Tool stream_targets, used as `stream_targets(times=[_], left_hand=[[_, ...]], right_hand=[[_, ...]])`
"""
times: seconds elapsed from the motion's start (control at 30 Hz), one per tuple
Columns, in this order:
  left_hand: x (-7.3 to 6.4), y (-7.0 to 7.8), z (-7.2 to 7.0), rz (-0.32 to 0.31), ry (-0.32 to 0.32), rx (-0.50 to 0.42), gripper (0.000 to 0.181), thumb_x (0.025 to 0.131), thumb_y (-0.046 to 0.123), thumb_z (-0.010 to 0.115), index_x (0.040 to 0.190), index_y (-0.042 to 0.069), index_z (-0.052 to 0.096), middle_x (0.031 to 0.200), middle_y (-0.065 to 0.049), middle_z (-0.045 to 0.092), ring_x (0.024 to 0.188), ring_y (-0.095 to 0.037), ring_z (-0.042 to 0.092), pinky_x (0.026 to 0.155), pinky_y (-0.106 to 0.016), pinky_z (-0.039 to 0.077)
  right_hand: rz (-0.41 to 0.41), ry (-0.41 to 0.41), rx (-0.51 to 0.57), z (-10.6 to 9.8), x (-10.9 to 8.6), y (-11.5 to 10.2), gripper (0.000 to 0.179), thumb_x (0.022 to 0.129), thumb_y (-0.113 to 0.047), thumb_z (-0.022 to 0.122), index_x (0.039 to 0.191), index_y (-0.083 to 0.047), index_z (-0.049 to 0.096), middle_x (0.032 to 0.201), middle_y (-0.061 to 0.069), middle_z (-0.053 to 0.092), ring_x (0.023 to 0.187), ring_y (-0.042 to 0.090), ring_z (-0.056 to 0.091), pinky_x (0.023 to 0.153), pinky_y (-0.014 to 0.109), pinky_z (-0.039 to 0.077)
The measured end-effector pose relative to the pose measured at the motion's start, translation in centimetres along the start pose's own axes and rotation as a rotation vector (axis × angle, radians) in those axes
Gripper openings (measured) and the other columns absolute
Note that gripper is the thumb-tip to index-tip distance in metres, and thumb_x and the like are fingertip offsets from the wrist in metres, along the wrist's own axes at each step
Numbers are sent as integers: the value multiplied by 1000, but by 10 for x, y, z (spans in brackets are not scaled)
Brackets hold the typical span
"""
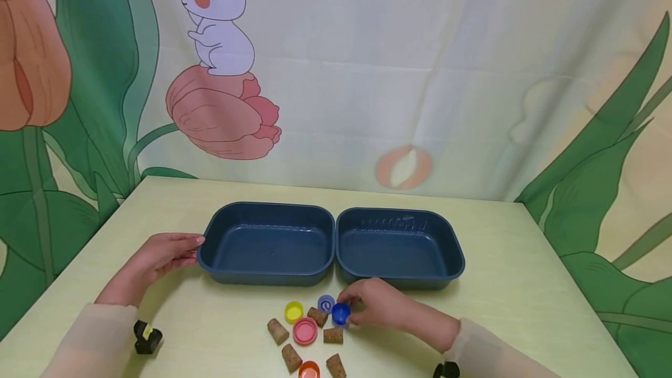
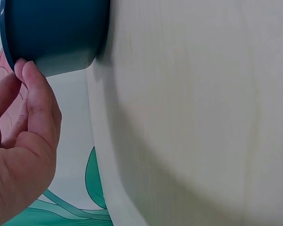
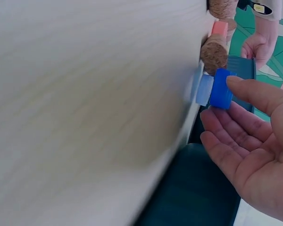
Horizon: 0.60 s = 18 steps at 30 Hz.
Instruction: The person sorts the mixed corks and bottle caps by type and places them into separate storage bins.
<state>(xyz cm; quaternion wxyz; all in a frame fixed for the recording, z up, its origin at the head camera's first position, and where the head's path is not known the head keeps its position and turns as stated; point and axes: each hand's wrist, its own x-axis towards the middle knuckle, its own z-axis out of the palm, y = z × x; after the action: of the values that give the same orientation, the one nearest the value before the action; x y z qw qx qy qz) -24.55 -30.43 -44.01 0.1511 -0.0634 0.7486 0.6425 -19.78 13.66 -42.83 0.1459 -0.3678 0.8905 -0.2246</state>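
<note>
In the head view two dark blue bins stand side by side, a left bin [image 1: 273,279] and a right bin [image 1: 404,282]. My left hand [image 1: 167,255] holds the rim at the outer end of the left bin, its fingertips at the edge in the left wrist view. Between thumb and fingers my right hand [image 1: 380,307] pinches a dark blue bottle cap [image 1: 341,314], in front of the right bin. Beside that cap lies a pale violet-blue cap [image 1: 326,304]. A yellow cap [image 1: 294,312], a pink cap [image 1: 305,331] and an orange-red cap [image 1: 309,370] lie close by.
Several corks are scattered among the caps, among them a cork [image 1: 278,331] at the left and a cork [image 1: 336,366] near the bottom edge. The pale table [image 1: 504,273] ends at the back against a printed curtain [image 1: 325,74].
</note>
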Motion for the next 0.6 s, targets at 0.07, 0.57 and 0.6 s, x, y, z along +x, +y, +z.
stream_targets(times=[0.07, 0.57, 0.6], left_hand=[[-1, 1, 0, 0, 0, 6, 48, 104, 16, 61, 136, -18, 52, 79, 12, 72, 70, -2, 70, 70, -17, 62], [-2, 4, 2, -14, 11, 11, 49, 103, 16, 61, 136, -19, 51, 77, 11, 72, 70, -2, 70, 69, -17, 62], [-2, 4, 2, -15, 12, 12, 49, 103, 16, 61, 136, -19, 51, 77, 11, 72, 70, -2, 70, 69, -17, 62]], right_hand=[[1, 8, 4, -3, -1, -3, 30, 84, -7, 80, 113, -4, 76, 109, 7, 78, 93, 13, 73, 82, 19, 56], [44, 11, 71, -25, -13, -11, 31, 86, -12, 80, 116, -3, 75, 106, 5, 79, 94, 15, 74, 88, 28, 60], [50, 12, 71, -27, -14, -11, 31, 87, -12, 80, 116, -3, 75, 106, 6, 79, 94, 16, 74, 88, 28, 60]])
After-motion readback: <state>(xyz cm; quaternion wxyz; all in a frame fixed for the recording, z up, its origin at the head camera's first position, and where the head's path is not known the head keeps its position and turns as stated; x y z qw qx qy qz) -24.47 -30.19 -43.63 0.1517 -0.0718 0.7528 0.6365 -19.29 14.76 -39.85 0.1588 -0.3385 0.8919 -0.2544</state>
